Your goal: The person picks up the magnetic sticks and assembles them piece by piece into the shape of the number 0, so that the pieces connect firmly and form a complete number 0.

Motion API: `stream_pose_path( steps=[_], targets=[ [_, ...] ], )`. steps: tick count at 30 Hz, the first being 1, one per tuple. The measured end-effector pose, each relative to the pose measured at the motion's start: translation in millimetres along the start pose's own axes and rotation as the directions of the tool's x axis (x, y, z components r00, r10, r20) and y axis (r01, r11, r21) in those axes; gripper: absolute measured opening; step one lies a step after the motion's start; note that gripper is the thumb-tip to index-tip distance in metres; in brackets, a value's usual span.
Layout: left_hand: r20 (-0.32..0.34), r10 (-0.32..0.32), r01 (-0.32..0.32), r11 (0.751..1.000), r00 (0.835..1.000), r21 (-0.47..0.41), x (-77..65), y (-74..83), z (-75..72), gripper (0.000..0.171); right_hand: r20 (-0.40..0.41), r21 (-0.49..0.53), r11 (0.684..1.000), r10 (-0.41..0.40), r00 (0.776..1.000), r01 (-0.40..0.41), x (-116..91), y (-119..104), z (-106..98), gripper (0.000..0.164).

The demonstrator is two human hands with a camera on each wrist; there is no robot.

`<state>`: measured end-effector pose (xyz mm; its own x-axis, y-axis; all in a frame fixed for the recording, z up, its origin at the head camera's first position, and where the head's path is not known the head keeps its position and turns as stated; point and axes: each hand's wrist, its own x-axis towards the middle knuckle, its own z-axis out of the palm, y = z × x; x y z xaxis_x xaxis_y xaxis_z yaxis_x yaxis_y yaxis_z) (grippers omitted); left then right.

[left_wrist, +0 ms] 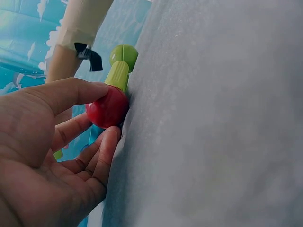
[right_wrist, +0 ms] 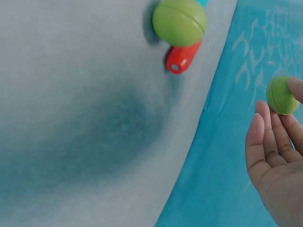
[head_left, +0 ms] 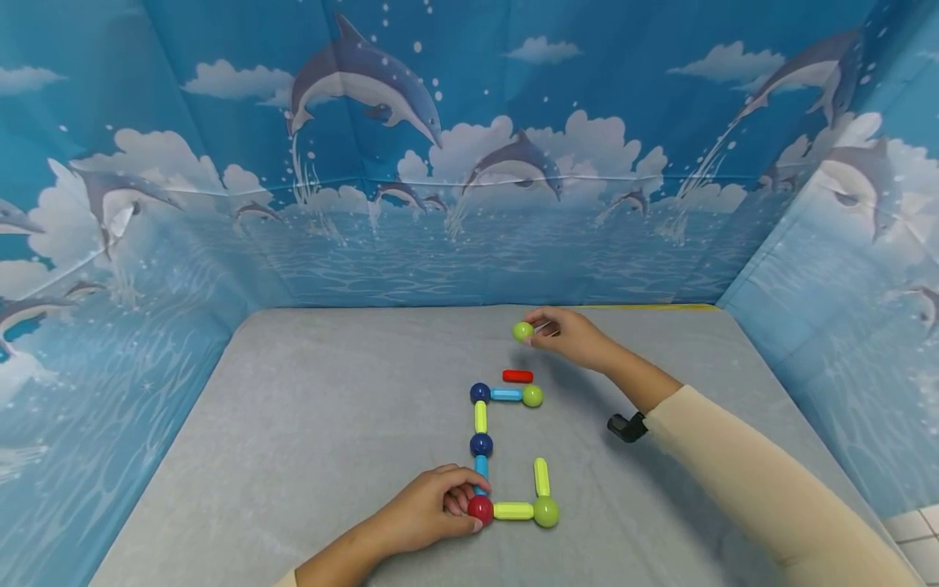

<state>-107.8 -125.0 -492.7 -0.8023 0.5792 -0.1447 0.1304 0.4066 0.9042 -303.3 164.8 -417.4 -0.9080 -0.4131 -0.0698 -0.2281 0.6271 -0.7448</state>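
My left hand [head_left: 429,509] grips a red ball [head_left: 480,510] between thumb and fingers at the near corner of a chain of balls and rods on the table. From that ball a yellow-green rod [head_left: 513,511] runs to a green ball [head_left: 546,512] with an upright-lying rod [head_left: 541,477]. A blue rod [head_left: 481,466] leads away to a dark blue ball [head_left: 481,444], then a second one [head_left: 480,393] and a green ball [head_left: 532,396]. Beyond the chain, my right hand [head_left: 568,336] pinches a loose green ball [right_wrist: 281,95] above the table.
A loose red rod [head_left: 517,376] lies just behind the chain's far arm. Grey cloth covers the table [head_left: 330,408]. Dolphin-printed curtains [head_left: 469,228] stand at the back and both sides. A black strap piece [head_left: 627,427] hangs at the right wrist.
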Motion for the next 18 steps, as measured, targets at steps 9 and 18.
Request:
stream_pose_path(
  steps=[9, 18],
  targets=[
    [-0.005, 0.002, -0.002, 1.000, 1.000, 0.002, 0.3, -2.9, 1.9, 0.036, 0.037, 0.034, 0.999, -0.013, 0.999, 0.012, -31, 6, 7, 0.037],
    [-0.005, -0.005, 0.005, 1.000, 1.000, -0.003, 1.4, -3.7, 2.6, 0.037, 0.061, 0.109, 0.994, -0.014, 0.998, 0.008, -56, 17, 14, 0.039]
  ],
)
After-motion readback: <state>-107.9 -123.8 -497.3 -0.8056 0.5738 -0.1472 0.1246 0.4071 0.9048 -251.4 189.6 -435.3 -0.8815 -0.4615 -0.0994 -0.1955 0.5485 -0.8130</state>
